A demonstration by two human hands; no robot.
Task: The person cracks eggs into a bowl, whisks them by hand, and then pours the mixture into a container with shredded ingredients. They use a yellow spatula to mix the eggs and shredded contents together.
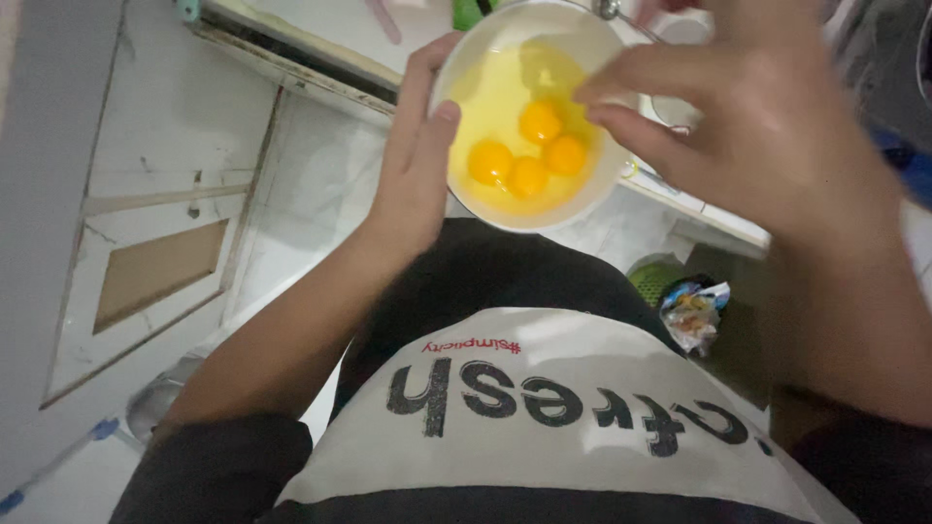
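Nearest, the left hand [413, 170] grips the round white bowl [597, 189] by its left rim, thumb hooked over the edge and fingers wrapped down the outer wall. Four orange yolks [529, 150] sit in clear egg white inside the bowl, grouped toward the near side. Beyond, the right hand [767, 126] hovers over the bowl's right rim, thumb and forefinger drawn close together above the yolks; whether they pinch anything cannot be determined. Farther off, a white tiled counter [320, 49] lies behind the bowl.
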